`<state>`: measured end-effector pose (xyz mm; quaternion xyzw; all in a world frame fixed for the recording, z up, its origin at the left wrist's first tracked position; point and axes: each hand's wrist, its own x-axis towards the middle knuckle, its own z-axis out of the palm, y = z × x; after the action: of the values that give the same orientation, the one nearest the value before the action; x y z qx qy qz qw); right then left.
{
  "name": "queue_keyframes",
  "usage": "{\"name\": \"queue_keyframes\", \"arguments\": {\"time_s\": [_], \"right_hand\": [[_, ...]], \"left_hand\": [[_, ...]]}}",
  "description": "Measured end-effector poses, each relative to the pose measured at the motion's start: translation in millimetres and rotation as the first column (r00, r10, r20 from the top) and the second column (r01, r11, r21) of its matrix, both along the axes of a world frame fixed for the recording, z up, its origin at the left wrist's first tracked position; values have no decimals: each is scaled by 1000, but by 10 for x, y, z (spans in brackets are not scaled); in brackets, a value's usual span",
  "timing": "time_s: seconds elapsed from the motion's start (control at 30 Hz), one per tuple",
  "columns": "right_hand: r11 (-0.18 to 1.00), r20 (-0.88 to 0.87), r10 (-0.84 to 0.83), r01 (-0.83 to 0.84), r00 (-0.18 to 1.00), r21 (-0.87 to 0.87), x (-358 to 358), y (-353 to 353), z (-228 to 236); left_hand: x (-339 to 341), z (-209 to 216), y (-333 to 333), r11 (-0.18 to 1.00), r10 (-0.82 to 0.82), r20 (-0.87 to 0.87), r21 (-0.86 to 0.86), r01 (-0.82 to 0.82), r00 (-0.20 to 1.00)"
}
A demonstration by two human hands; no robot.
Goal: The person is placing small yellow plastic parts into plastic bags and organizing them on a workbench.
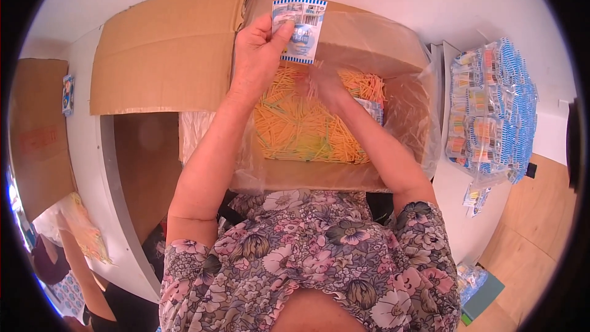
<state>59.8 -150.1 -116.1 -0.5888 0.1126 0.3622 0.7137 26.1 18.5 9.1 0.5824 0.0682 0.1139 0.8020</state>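
Note:
My left hand [258, 46] pinches a small white-and-blue packet [307, 40] between thumb and fingers, holding it up over the far side of an open cardboard box [402, 43]. Just below the packet, my right hand [329, 89] is blurred by motion. It hovers over a bed of thin yellow, orange, green and pink sticks [295, 129]; whether its fingers grip any of them is not clear. Partly behind my right forearm, another white-and-blue packet [372, 109] lies among the sticks.
Clear plastic [430, 117] lines the box, and a broad cardboard flap [166, 55] spreads left. A large clear bag of similar packets [488, 110] stands at the right. Far left, another person's arm [86, 264] reaches beside more sticks [89, 227]. One packet [67, 95] sits on the left ledge.

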Motion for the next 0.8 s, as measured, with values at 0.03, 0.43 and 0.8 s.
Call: {"name": "queue_keyframes", "arguments": {"time_s": [0.03, 0.43, 0.8], "right_hand": [[1000, 4, -6, 6, 1000, 4, 24, 49, -51], [978, -138, -53, 79, 989, 190, 28, 175, 55], [906, 62, -80, 46, 995, 422, -174, -262, 1128]], "left_hand": [[3, 4, -4, 1000, -6, 4, 4, 6, 1000], [5, -20, 17, 1000, 22, -19, -21, -23, 1000], [-198, 12, 70, 557, -796, -281, 9, 831, 536]]}}
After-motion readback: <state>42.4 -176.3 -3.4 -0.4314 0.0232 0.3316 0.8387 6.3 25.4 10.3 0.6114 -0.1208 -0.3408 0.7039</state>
